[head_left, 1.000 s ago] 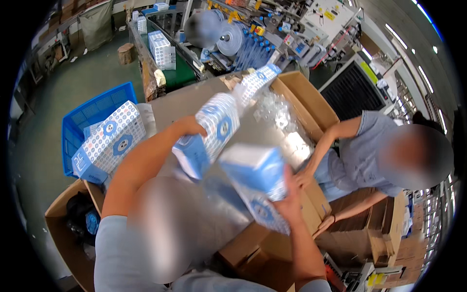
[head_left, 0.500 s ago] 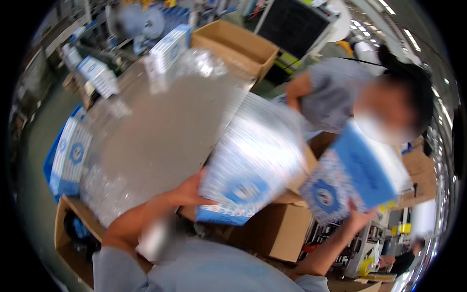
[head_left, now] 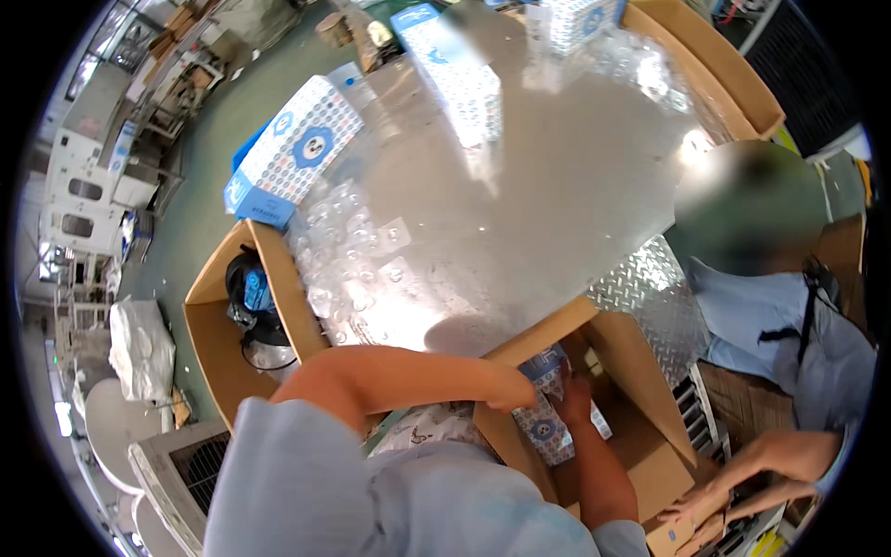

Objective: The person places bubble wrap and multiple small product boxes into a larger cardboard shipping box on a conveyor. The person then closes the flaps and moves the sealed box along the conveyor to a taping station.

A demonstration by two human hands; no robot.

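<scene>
An open cardboard carton (head_left: pixel 640 343) stands right in front of my body, with blue-and-white patterned boxes (head_left: pixel 546 432) inside at its left. My right hand (head_left: pixel 573 399) reaches down into the carton and lies against these boxes, fingers stretched out and apart. My left hand (head_left: pixel 515 388) comes across from the left to the carton's left side, beside the patterned boxes. Its fingers are hidden, so its grip does not show.
A metal-topped table (head_left: pixel 557 186) carries clear plastic pieces (head_left: pixel 348 251) and patterned boxes (head_left: pixel 306 144). Another carton (head_left: pixel 218 343) with dark items stands at left. At right, a co-worker's hands (head_left: pixel 696 515) touch a further carton.
The patterned boxes my two hands held apart in the air have left that place. Both hands are now lower, at the carton. My view has swung left, and the co-worker has bent lower.
</scene>
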